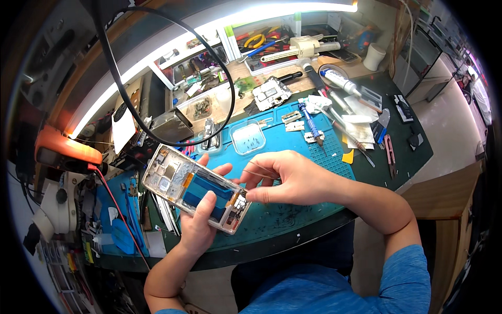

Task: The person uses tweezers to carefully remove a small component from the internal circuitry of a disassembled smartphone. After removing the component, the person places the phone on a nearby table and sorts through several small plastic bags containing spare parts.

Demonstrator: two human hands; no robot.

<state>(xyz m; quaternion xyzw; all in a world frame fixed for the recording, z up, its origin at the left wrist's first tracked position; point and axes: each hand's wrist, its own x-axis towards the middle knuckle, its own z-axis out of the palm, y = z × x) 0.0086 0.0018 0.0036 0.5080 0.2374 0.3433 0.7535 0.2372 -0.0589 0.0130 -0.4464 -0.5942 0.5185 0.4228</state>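
An opened smartphone lies tilted across my left hand, its inside facing up. My left thumb presses on the blue film over its middle, and fingertips show past its far edge. Bare circuit parts and shield patches are visible at its upper left end. At the lower right end, a small board with connectors sits in the pale frame. My right hand is closed at that end, thumb and fingers bent together by the frame's edge. A thin dark line runs along its fingers; what they pinch is too small to make out.
Beyond the phone, a clear plastic box with tiny parts stands on the blue work mat. A blue screwdriver, pink-handled pliers and tubes lie to the right. An orange meter stands left; a black cable loops overhead.
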